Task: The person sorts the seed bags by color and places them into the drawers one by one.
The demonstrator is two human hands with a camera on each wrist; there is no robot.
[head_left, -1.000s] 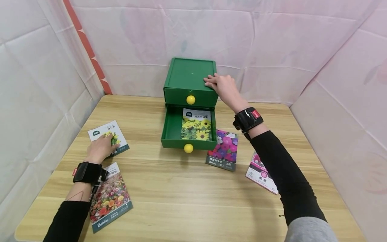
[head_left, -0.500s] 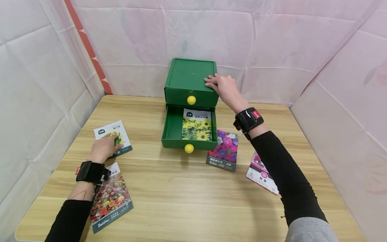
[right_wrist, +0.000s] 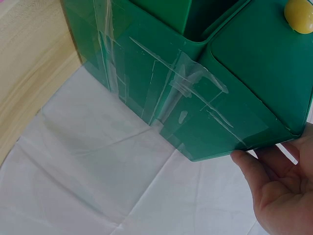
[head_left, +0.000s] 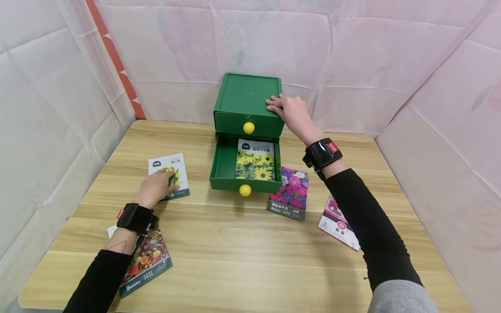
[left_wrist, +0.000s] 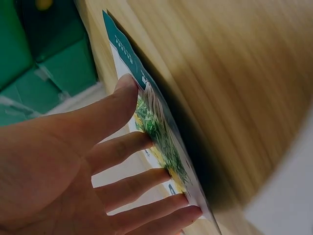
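Left hand (head_left: 156, 188) flat on seed packet (head_left: 171, 171); right hand (head_left: 291, 112) flat on cabinet (head_left: 244, 98) edge.

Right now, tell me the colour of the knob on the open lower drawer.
Yellow. The knob on the green drawer shows best in the head view.

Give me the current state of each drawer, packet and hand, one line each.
Top drawer: closed.
Bottom drawer: pulled open, holding the sunflower packet flat.
Yellow-flower packet: flat on the table, under the left hand, fingers straight.
Right hand: resting on the green cabinet top.
Purple-flower packet: flat on the table, untouched.
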